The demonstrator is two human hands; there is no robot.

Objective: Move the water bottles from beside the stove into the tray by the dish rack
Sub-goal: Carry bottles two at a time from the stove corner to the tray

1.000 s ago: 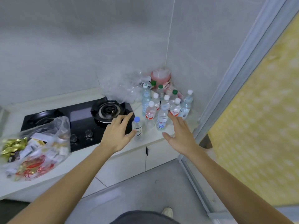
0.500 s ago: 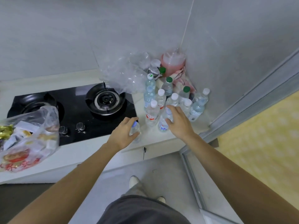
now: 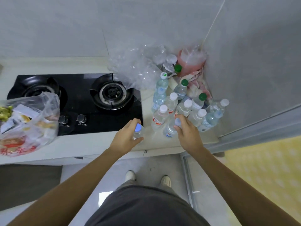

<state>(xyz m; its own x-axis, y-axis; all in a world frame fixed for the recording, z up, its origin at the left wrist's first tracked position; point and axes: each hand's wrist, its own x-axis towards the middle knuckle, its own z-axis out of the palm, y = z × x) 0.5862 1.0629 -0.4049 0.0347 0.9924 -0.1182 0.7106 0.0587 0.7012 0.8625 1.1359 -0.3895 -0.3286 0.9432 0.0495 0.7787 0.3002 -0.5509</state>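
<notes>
Several clear water bottles (image 3: 187,106) with white, green and blue caps stand packed together on the white counter (image 3: 97,144), to the right of the black stove (image 3: 78,101). My left hand (image 3: 127,137) grips a small blue-capped bottle (image 3: 138,130) that stands apart at the stove's front right corner. My right hand (image 3: 187,132) curls round the neck of another blue-capped bottle (image 3: 171,128) at the front of the cluster. Neither the tray nor the dish rack is in view.
Crumpled clear plastic (image 3: 136,67) and a pink bag (image 3: 190,62) fill the corner behind the bottles. A plastic bag of packets (image 3: 27,124) sits on the counter at the left, over the stove's edge. A grey wall (image 3: 252,62) closes the right side.
Both hands have closed on their bottles: the left now wraps the small bottle, the right has come back from the cluster's middle to the front bottle's neck. The camera tilted further down.
</notes>
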